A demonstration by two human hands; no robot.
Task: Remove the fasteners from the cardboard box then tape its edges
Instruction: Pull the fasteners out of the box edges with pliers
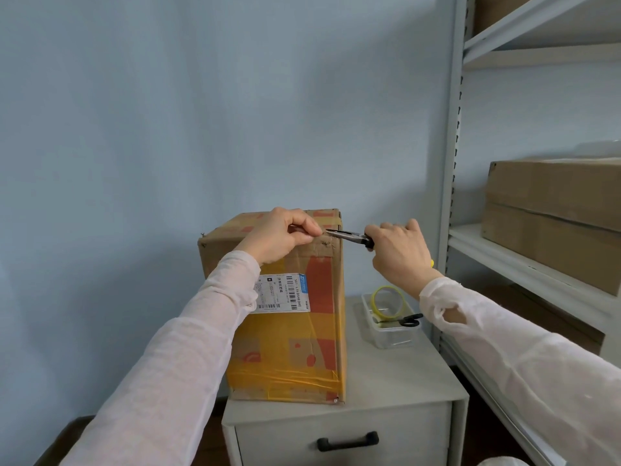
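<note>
Sleeves (201, 331), left grip (280, 235) pinching cardboard box (292, 331), right grip (400, 250) clasping pliers (349, 236), grey cabinet (386, 381), blue wall (201, 112).

Box (285, 314) stood upright on cabinet (403, 381): brown card, yellow tape bands, white label on front. Pliers (349, 236) level, tips at its top front edge. Yellow tape roll (389, 299) right of it.

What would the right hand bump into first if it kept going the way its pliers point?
Most likely the left hand: its fingers sit right at the pliers' tip, on the cardboard box's top edge. Depth is hard to judge.
</note>
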